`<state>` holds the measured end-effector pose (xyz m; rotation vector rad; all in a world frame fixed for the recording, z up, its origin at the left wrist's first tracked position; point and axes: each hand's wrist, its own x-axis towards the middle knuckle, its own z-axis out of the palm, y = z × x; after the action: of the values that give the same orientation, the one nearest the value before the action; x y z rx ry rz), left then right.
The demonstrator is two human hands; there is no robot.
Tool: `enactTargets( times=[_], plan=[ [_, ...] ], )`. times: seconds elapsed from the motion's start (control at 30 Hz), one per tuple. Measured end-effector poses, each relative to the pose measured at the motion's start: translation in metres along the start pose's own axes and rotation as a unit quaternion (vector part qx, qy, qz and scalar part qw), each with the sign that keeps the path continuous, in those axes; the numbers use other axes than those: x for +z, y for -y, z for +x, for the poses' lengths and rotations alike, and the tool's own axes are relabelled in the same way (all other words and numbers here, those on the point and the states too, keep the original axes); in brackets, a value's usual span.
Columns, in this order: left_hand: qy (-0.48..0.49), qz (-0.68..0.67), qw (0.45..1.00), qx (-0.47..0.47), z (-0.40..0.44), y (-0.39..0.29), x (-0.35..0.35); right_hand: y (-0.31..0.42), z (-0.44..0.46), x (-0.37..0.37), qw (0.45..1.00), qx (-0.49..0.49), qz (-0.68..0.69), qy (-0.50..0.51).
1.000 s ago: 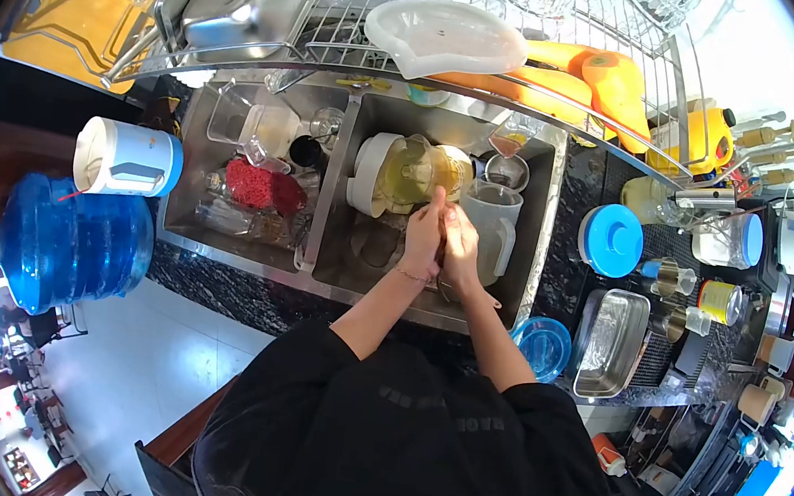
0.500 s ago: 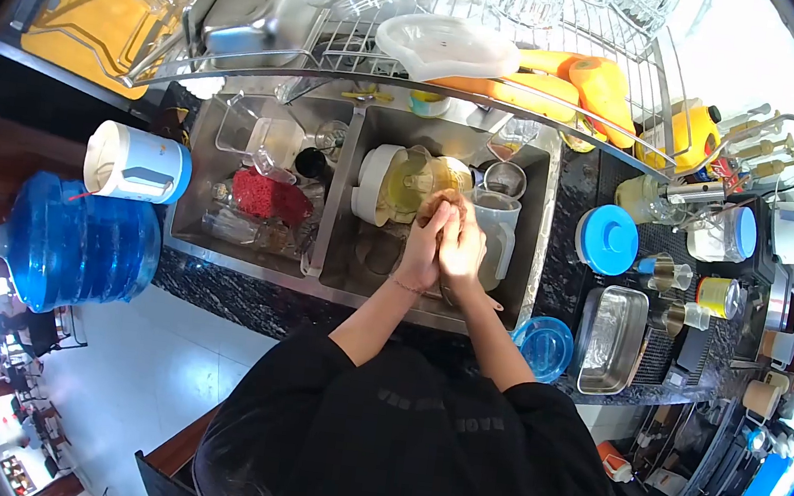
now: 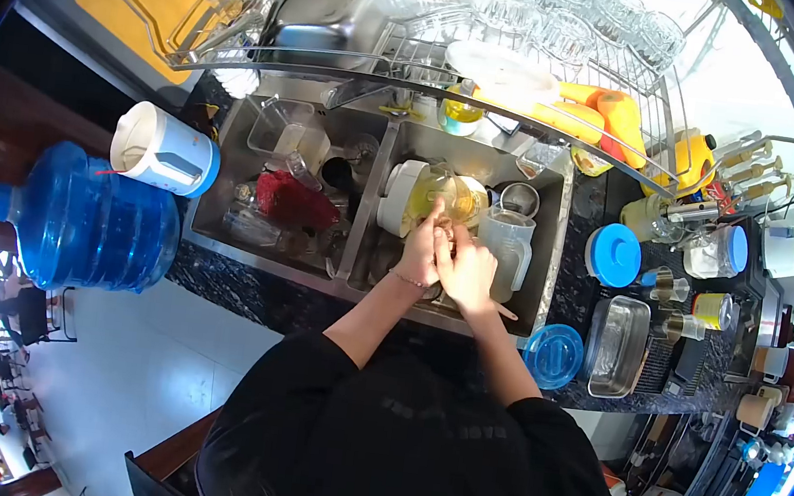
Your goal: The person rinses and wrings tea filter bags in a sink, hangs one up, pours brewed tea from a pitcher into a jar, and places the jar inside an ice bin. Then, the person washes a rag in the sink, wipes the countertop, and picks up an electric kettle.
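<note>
My left hand (image 3: pixel 420 255) and my right hand (image 3: pixel 466 274) are pressed together above the right sink basin (image 3: pixel 536 264). The fingers of both curl inward against each other, and whatever lies between them is hidden. Just beyond the fingertips are a white container (image 3: pixel 402 200) and a clear vessel with yellowish liquid (image 3: pixel 434 194). A clear plastic pitcher (image 3: pixel 508 251) is right of my right hand, with a metal cup (image 3: pixel 520 199) behind it. In the left basin, a red mesh-like cloth (image 3: pixel 293 201) lies among clear containers.
A dish rack (image 3: pixel 406 84) with glasses spans the back. Left of the sink are a white-and-blue jug (image 3: pixel 169 152) and a large blue water bottle (image 3: pixel 96 222). On the right counter are a blue lid (image 3: pixel 614 254), a metal tray (image 3: pixel 617 342) and a clear blue lid (image 3: pixel 553 355).
The view has shifted, so the sink and rack appear farther right. My hands stay together, but the right hand has turned, its knuckles now bent over the left hand's fingers.
</note>
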<state>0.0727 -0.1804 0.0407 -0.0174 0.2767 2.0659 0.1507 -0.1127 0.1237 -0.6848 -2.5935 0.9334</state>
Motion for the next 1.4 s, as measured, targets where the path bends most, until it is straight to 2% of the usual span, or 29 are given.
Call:
enactTargets(
  times=[0.17, 0.3, 0.37, 0.4, 0.47, 0.57, 0.67, 0.73, 0.8, 0.83, 0.87, 0.9, 0.93, 0.97, 1.0, 1.07, 1.13, 1.17, 1.3, 1.4],
  plan=[
    [-0.050, -0.072, 0.993, -0.073, -0.010, -0.009, 0.032, 0.012, -0.006, 0.006, 0.995, -0.040, -0.036, -0.079],
    [-0.008, -0.067, 0.993, -0.099, -0.019, -0.036, 0.036, 0.041, 0.006, -0.008, 0.995, 0.076, 0.004, 0.070],
    [0.041, -0.041, 0.992, -0.110, -0.025, -0.059, 0.036, 0.038, 0.018, -0.013, 0.974, 0.088, 0.116, 0.175],
    [0.052, -0.034, 0.991, -0.115, -0.030, -0.072, 0.037, 0.040, 0.022, -0.021, 0.973, 0.092, 0.117, 0.176],
    [0.051, -0.030, 0.990, -0.129, -0.042, -0.095, 0.045, 0.049, 0.036, -0.047, 0.942, 0.032, 0.172, 0.288],
    [-0.014, -0.063, 0.989, -0.134, -0.053, -0.118, 0.075, 0.056, 0.055, -0.071, 0.925, -0.060, 0.250, 0.278],
    [-0.076, -0.095, 0.982, -0.143, -0.063, -0.130, 0.081, 0.093, 0.062, -0.110, 0.923, -0.046, 0.337, 0.179],
    [-0.034, -0.068, 0.990, -0.115, -0.061, -0.135, 0.045, 0.114, 0.065, -0.137, 0.918, -0.031, 0.367, 0.145],
    [0.013, -0.040, 0.995, -0.087, -0.056, -0.139, 0.034, 0.124, 0.072, -0.149, 0.931, -0.091, 0.338, 0.098],
    [0.017, -0.039, 0.995, -0.092, -0.052, -0.138, 0.028, 0.129, 0.073, -0.155, 0.933, -0.092, 0.335, 0.092],
    [-0.016, 0.147, 0.989, 0.005, -0.049, -0.137, 0.034, 0.136, 0.074, -0.160, 0.932, -0.097, 0.338, 0.090],
    [-0.048, 0.326, 0.938, 0.104, -0.046, -0.135, 0.040, 0.144, 0.074, -0.165, 0.930, -0.102, 0.341, 0.088],
    [-0.078, 0.489, 0.845, 0.200, -0.044, -0.133, 0.045, 0.150, 0.075, -0.168, 0.929, -0.107, 0.345, 0.087],
    [-0.051, 0.562, 0.790, 0.239, -0.042, -0.133, 0.062, 0.155, 0.076, -0.171, 0.927, -0.112, 0.349, 0.085],
    [-0.030, 0.626, 0.727, 0.281, -0.040, -0.134, 0.078, 0.159, 0.078, -0.174, 0.927, -0.112, 0.347, 0.080],
    [0.046, 0.618, 0.737, 0.269, -0.037, -0.134, 0.133, 0.163, 0.083, -0.179, 0.931, -0.117, 0.339, 0.068],
    [0.176, 0.670, 0.635, 0.342, -0.028, -0.126, 0.168, 0.167, 0.087, -0.183, 0.934, -0.123, 0.329, 0.058],
    [0.179, 0.669, 0.635, 0.342, -0.022, -0.125, 0.170, 0.170, 0.088, -0.185, 0.935, -0.124, 0.328, 0.054],
    [0.174, 0.661, 0.725, 0.085, 0.006, -0.115, 0.162, 0.176, 0.090, -0.197, 0.869, -0.143, 0.469, -0.064],
    [0.182, 0.675, 0.709, 0.092, 0.011, -0.111, 0.132, 0.178, 0.090, -0.214, 0.862, -0.171, 0.457, -0.138]
  ],
)
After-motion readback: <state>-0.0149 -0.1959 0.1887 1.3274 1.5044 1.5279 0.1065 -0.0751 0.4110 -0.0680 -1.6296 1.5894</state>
